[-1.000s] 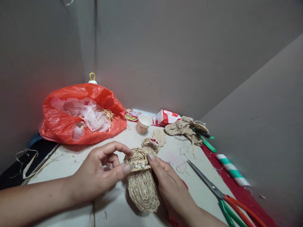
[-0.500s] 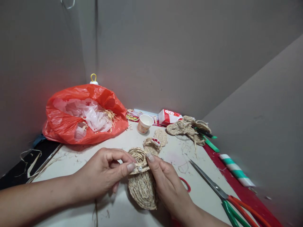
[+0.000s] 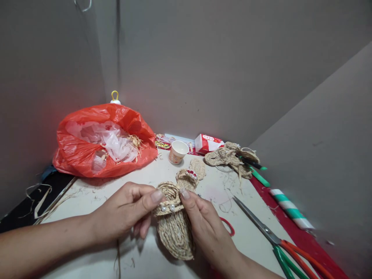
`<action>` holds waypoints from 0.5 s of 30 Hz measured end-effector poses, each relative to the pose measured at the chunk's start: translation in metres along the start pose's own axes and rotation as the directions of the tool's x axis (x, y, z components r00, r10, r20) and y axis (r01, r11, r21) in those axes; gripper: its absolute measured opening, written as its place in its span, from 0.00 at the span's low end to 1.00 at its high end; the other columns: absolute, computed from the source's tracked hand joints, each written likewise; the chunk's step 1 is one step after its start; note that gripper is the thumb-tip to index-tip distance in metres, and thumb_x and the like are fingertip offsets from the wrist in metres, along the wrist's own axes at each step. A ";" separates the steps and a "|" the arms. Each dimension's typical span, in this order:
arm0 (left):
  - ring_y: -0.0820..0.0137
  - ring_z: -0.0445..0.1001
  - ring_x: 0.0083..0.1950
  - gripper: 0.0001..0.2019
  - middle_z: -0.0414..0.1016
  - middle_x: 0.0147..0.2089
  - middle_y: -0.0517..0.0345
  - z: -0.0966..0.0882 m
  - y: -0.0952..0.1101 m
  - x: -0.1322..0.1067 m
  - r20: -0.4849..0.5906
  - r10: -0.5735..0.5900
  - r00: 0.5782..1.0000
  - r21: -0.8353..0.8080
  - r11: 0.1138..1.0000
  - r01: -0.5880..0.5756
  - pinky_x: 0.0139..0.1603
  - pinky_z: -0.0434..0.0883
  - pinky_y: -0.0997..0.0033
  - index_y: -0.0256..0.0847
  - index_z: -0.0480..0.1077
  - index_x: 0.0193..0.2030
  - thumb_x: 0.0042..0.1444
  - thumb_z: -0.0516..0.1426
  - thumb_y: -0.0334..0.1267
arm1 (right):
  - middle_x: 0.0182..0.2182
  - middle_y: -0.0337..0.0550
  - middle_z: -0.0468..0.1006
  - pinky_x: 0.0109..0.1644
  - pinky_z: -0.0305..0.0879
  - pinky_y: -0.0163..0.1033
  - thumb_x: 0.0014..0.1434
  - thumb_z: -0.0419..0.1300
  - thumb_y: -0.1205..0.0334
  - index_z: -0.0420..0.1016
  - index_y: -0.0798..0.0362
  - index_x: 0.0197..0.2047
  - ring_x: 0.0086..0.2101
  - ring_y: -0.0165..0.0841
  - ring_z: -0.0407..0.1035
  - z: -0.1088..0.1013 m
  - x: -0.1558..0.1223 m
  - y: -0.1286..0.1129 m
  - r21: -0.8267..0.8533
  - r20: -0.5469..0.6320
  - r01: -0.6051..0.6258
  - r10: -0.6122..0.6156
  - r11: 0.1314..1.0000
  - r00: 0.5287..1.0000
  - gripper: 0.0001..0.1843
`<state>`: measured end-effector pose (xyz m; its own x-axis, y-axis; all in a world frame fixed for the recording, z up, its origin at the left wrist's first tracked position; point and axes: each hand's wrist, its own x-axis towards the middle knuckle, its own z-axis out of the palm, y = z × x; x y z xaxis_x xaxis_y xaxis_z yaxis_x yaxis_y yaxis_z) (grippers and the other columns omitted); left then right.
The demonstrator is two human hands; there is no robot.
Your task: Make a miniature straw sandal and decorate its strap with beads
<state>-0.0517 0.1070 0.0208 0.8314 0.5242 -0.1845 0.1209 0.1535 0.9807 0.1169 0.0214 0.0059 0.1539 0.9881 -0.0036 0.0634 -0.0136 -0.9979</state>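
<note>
A small woven straw slipper (image 3: 176, 236) hangs between my hands over the table, its coiled sole toward me. Two white pearl beads (image 3: 167, 208) show on the band across it. My left hand (image 3: 132, 209) pinches the band's left end between thumb and fingers. On the opposite side, my right hand (image 3: 203, 223) is closed on the slipper's edge, thumb near the top. Just behind lies another straw slipper (image 3: 187, 180) with red and white beads on its band, and a flat straw sole (image 3: 198, 169) beyond that. The fingers behind the slipper are partly hidden.
An orange plastic bag (image 3: 78, 159) with white bags and straw sits back left. A paper cup (image 3: 178, 153) and a red-white box (image 3: 207, 143) stand at the back. More straw pieces (image 3: 223, 157), large scissors (image 3: 270, 236) and a green-striped white object (image 3: 292, 209) lie right.
My left thumb has shifted slightly left and up along the band, uncovering a second pearl bead. The right hand keeps its hold, and the slipper has barely moved.
</note>
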 end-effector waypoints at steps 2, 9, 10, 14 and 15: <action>0.80 0.59 0.17 0.19 0.62 0.17 0.69 0.001 0.001 0.000 0.004 -0.037 0.999 -0.006 0.999 0.037 0.20 0.56 0.81 0.36 0.69 0.40 0.53 0.60 0.52 | 0.25 0.36 0.66 0.33 0.61 0.34 0.65 0.50 0.45 0.62 0.51 0.27 0.28 0.30 0.58 -0.001 0.000 0.000 -0.002 -0.015 -0.017 0.017 1.000 1.000 0.21; 0.81 0.58 0.18 0.14 0.62 0.18 0.67 0.003 -0.002 0.001 0.023 -0.028 0.999 -0.008 1.000 0.028 0.20 0.56 0.80 0.35 0.70 0.34 0.55 0.60 0.46 | 0.24 0.35 0.64 0.30 0.60 0.32 0.66 0.50 0.46 0.61 0.51 0.27 0.27 0.29 0.57 0.000 0.000 0.001 0.012 0.004 -0.008 0.008 1.000 1.000 0.21; 0.80 0.58 0.18 0.14 0.62 0.18 0.67 0.003 -0.004 0.001 0.026 -0.012 1.000 -0.010 1.000 0.012 0.20 0.57 0.80 0.35 0.70 0.34 0.55 0.60 0.46 | 0.24 0.35 0.63 0.30 0.60 0.32 0.65 0.50 0.46 0.62 0.51 0.27 0.27 0.29 0.57 0.000 0.000 0.002 0.008 -0.002 -0.012 0.012 1.000 1.000 0.21; 0.80 0.58 0.18 0.14 0.62 0.19 0.66 0.001 -0.009 0.002 0.020 0.051 0.998 -0.020 0.998 -0.051 0.19 0.57 0.80 0.35 0.71 0.33 0.56 0.59 0.47 | 0.24 0.34 0.63 0.28 0.58 0.31 0.65 0.50 0.46 0.62 0.51 0.26 0.25 0.28 0.55 0.002 0.000 0.003 -0.002 -0.022 -0.009 0.009 1.000 1.000 0.22; 0.80 0.58 0.18 0.15 0.61 0.19 0.66 0.001 -0.009 0.002 0.020 0.055 0.998 -0.013 0.998 -0.055 0.19 0.57 0.80 0.35 0.71 0.33 0.55 0.59 0.47 | 0.23 0.34 0.63 0.29 0.58 0.31 0.65 0.51 0.46 0.62 0.51 0.26 0.25 0.28 0.55 0.002 0.000 0.003 0.002 -0.020 -0.005 0.005 1.000 1.000 0.22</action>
<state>-0.0505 0.1055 0.0115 0.8475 0.5150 -0.1286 0.0677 0.1354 0.9885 0.1151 0.0217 0.0028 0.1742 0.9847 -0.0074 0.0603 -0.0182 -0.9980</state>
